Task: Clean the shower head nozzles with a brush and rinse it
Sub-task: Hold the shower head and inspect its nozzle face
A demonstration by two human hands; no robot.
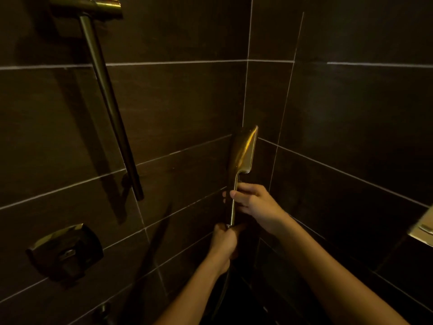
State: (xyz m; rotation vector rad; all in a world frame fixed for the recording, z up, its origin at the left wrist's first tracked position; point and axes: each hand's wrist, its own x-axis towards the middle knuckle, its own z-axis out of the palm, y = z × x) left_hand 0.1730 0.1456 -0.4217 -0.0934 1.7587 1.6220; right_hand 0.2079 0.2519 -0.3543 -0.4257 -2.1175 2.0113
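Note:
A gold hand-held shower head (pixel 243 151) stands upright in the corner of the dark tiled shower, seen edge-on, its nozzle face hidden. My right hand (pixel 251 199) grips its thin handle just below the head. My left hand (pixel 223 241) grips the bottom end of the handle, where the dark hose (pixel 223 292) joins and hangs down. No brush is in view.
A slanted metal bar (pixel 110 104) runs down the left wall from a gold fitting (pixel 93 5) at the top. A metal valve plate (pixel 68 249) sits low on the left wall. A gold fixture (pixel 423 228) shows at the right edge.

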